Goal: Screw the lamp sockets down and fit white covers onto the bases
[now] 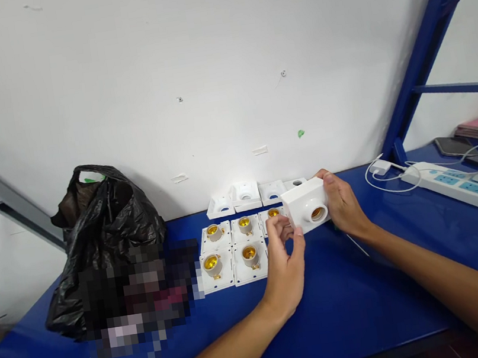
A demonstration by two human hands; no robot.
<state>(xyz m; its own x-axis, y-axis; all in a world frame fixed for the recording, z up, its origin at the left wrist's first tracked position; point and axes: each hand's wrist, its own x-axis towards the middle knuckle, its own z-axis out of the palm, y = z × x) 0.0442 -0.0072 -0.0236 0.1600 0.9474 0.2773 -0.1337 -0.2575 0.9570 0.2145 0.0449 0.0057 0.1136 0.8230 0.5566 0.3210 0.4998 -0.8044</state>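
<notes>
Blue counter ran under everything, w/ white lampholder held up above it. Black plastic bag sat far L of lampholder, well apart. Power strip lay R of lampholder, also apart. Socket bases, 5 visible, lay in 2 rows just L of lampholder, brass mouths up; L hand covered that side, so can't tell if more were there. White covers lay in a row behind & L of lampholder, partly hidden at the R end.

Key relation: lampholder was btwn both hands, L hand at its L edge, R hand at its R end; neither nearer, both on it. Front approx square, so no clear long axis; body tilted, R side a bit higher, round socket mouth turned twd wearer.

R grip: closed on lampholder, thumb up near top R corner, fingers mostly hidden behind. L grip: narrow, looser-looking pinch on lampholder, thumb at lower L corner, fingers curled by L side; exact contact of L fingertips n/c.
</notes>
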